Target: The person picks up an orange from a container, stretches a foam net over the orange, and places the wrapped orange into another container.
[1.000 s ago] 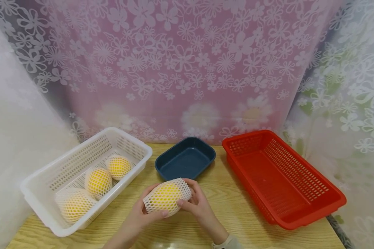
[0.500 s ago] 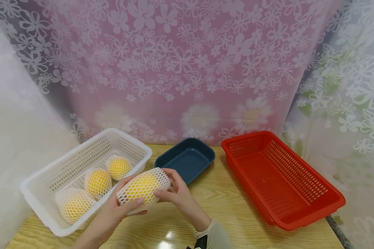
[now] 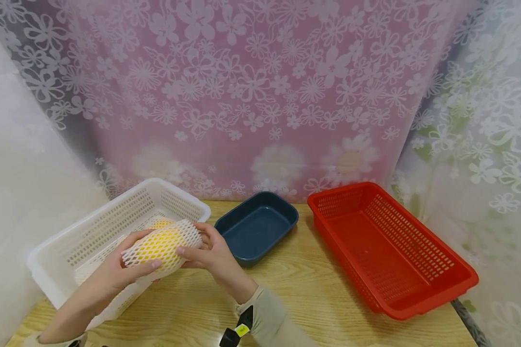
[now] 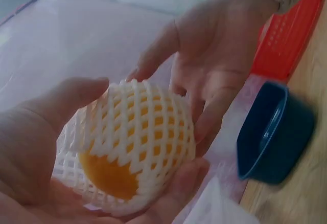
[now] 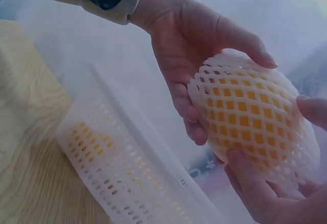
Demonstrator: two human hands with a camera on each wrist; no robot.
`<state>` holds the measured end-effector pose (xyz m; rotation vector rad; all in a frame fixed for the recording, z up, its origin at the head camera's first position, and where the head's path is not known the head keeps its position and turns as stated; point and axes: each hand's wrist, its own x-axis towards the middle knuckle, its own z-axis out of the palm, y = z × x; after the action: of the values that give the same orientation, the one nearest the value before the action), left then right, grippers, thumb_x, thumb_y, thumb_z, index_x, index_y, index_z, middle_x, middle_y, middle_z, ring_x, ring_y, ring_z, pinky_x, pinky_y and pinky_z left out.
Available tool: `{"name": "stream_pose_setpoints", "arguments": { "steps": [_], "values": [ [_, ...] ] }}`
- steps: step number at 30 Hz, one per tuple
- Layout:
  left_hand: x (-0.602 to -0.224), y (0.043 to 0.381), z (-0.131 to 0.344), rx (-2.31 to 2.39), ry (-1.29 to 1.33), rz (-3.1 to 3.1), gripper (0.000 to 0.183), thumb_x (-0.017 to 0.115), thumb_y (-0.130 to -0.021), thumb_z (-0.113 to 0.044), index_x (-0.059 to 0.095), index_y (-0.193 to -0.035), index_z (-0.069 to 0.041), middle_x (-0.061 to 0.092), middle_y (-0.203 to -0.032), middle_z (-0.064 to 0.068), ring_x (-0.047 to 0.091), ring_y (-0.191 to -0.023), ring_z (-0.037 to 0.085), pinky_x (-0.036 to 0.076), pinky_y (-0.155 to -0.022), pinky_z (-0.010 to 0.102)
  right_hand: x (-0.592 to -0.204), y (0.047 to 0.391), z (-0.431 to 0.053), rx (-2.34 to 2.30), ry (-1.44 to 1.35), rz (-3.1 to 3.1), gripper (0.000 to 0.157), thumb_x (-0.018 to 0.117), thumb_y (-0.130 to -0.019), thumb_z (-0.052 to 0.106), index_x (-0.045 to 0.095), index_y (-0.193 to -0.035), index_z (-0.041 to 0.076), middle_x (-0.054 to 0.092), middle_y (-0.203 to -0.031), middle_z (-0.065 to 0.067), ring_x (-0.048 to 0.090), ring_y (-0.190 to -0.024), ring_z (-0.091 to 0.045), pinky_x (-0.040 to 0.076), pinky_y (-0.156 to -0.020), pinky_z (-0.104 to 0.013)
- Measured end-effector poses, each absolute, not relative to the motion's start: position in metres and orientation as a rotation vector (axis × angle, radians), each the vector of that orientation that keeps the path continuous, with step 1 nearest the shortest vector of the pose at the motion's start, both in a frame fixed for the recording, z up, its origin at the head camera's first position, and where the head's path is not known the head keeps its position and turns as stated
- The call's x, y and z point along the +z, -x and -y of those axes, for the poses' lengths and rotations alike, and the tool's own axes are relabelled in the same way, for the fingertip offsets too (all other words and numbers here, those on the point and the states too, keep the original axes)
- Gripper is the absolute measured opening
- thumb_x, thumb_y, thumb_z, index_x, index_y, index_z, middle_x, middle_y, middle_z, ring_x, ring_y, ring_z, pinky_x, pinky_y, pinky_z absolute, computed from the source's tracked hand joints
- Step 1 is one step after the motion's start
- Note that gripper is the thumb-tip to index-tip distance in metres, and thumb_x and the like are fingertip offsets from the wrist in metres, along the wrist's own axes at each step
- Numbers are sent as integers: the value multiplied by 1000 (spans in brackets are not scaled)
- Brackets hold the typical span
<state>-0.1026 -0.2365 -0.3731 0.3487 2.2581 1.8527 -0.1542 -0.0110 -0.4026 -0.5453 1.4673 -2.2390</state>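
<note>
A yellow fruit in a white foam net (image 3: 162, 246) is held up between both hands, over the near right rim of the white basket (image 3: 184, 197). My left hand (image 3: 117, 270) grips its left end, thumb across the near side. From the right, my right hand (image 3: 214, 253) holds the other end between thumb and fingers. In the left wrist view the fruit's bare yellow skin (image 4: 110, 175) shows through an opening in the net. Another netted yellow fruit (image 3: 161, 223) peeks out behind the held one inside the basket; the hands and held fruit hide most of the basket's contents.
A dark blue tray (image 3: 260, 229) sits in the middle, right of my right hand. At the right stands a red perforated basket (image 3: 373, 260) with nothing in it. A flowered curtain (image 3: 252, 96) hangs behind the wooden table (image 3: 304, 299).
Both hands have carried the netted fruit left and somewhat away from me, from in front of the blue tray to over the white basket's rim. The containers have stayed in place.
</note>
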Motion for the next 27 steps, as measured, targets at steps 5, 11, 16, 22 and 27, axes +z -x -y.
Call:
{"name": "stream_pose_setpoints", "arguments": {
  "steps": [5,11,16,22,27],
  "values": [
    [-372,113,267,1855,-382,-2233,56,56,-99,-5,35,-148,-20,50,-125,15,64,-100,24,57,-78,44,-399,161,35,-2222,532,-1437,55,71,-89,9,45,-138,15,58,-123,-10,67,-95,-21,56,-84,-41],
    [-376,128,306,1757,-326,-2285,55,58,-99,-7,38,-146,-27,47,-124,10,67,-95,28,57,-74,51,-398,169,62,-2171,542,-1366,51,64,-93,6,44,-140,13,53,-124,-9,64,-97,-20,54,-90,-41],
    [-378,139,343,1623,-300,-2287,54,54,-101,-10,36,-144,-37,49,-125,-1,63,-101,21,52,-78,41,-398,176,82,-2150,500,-1275,52,59,-95,10,41,-143,11,55,-121,-11,61,-100,-23,51,-95,-44],
    [-380,151,368,1603,-299,-2188,52,49,-102,-11,29,-141,-40,49,-124,0,62,-104,19,54,-81,40,-399,182,105,-2177,404,-1186,53,59,-95,11,39,-145,9,58,-119,-11,61,-109,-28,49,-98,-43],
    [-375,159,370,1552,-282,-2195,54,53,-102,-11,26,-147,-22,52,-121,9,66,-100,32,56,-80,49,-400,187,120,-2192,312,-1156,51,60,-95,10,41,-143,8,61,-114,-10,62,-102,-26,48,-99,-44]
  ]
}}
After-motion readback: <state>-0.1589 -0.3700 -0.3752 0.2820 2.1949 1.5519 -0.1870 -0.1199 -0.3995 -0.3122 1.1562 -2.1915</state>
